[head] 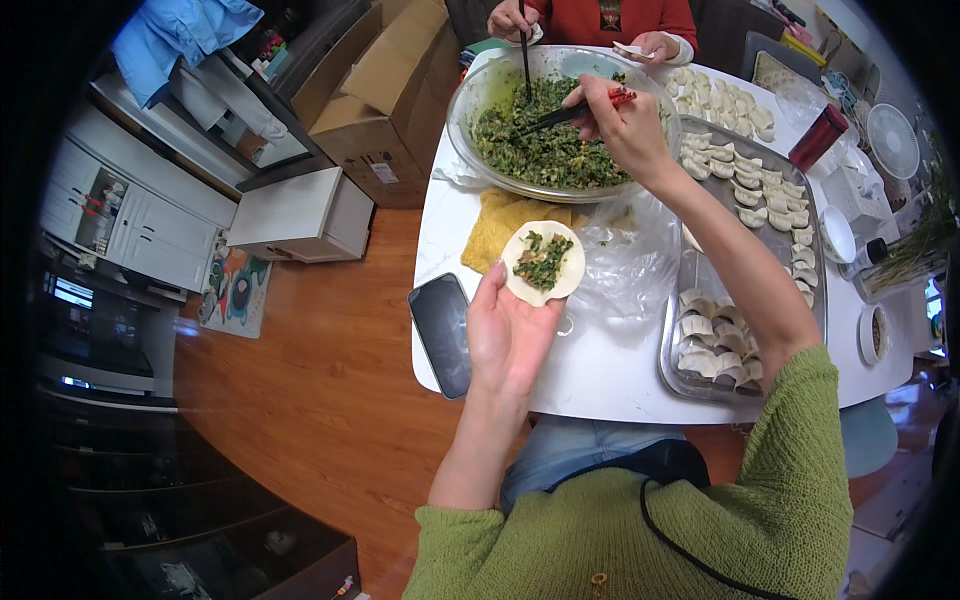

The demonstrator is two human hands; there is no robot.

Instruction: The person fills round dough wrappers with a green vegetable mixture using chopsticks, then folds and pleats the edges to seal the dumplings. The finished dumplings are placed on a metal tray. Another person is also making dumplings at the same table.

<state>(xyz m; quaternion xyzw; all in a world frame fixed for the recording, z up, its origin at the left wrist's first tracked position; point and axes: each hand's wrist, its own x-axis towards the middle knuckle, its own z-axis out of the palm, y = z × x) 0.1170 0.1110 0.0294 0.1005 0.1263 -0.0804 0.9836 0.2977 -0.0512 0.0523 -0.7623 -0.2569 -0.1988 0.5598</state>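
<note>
On the upturned palm and fingers of my left hand (504, 330) rests a round dumpling wrapper (519, 285). A mound of chopped green filling (541, 261) lies on the wrapper's middle. My right hand (619, 131) grips dark chopsticks with red ends (559, 118) over a large clear bowl (465, 161). Their tips touch the green filling mix (555, 161) inside. Below my right forearm, a metal tray (705, 270) holds rows of folded dumplings (772, 187), with more at its near end.
Across the table (600, 375), a person in red holds a chopstick (523, 45) in the bowl and a wrapper (634, 51). A yellow cloth (487, 225), plastic bag (626, 262) and phone (442, 334) lie near my left hand. A red tumbler (819, 139) and white bowl (836, 234) stand right.
</note>
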